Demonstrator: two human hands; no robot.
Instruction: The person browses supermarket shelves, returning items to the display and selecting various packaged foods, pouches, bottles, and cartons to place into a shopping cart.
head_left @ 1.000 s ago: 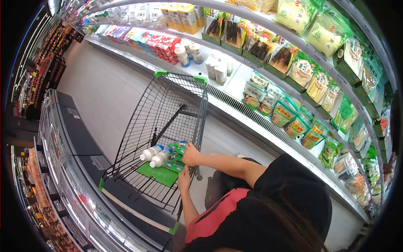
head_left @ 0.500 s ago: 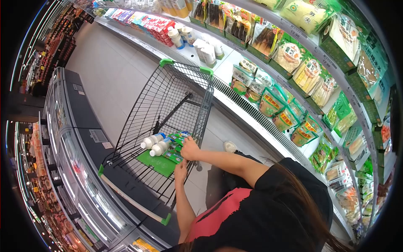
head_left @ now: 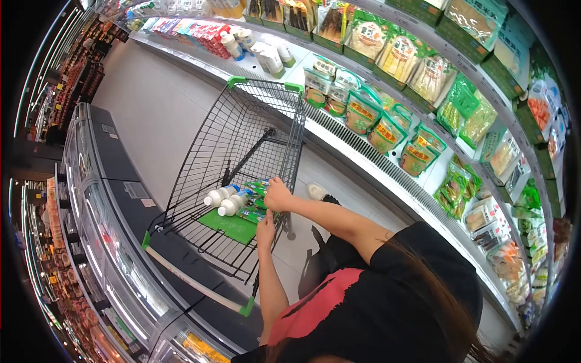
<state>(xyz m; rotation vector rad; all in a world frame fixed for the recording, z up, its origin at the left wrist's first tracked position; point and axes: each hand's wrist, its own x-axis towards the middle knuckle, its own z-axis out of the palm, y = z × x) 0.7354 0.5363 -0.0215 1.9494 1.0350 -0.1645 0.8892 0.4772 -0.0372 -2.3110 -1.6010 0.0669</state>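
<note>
Both hands are over the near side of a black wire shopping cart (head_left: 200,145) with green corners. My right hand (head_left: 279,196) is closed at the edge of some green printed packets (head_left: 254,209), its fingertips partly hidden. Just below it, my left hand (head_left: 265,232) is closed, with thumb and finger pinched at the packets' near edge. Beside the packets, two white bottles with blue ends, a left bottle (head_left: 219,196) and a right bottle (head_left: 232,204), lie on their sides. Under them is a flat green panel (head_left: 227,226) on the cart's wire.
A lit refrigerated shelf (head_left: 339,145) runs along the right, holding green-topped food pouches (head_left: 364,111), white cartons (head_left: 267,59) and bagged vegetables (head_left: 457,187). Glass-topped freezers (head_left: 115,242) stand along the left. The cart's handle (head_left: 193,278) faces the lower left, and a shoe (head_left: 316,191) shows on the tiled floor.
The view has shifted a little, so the shelf appears farther left and higher. Both hands stay at the green packets, and the bottles lie as before in the cart.
</note>
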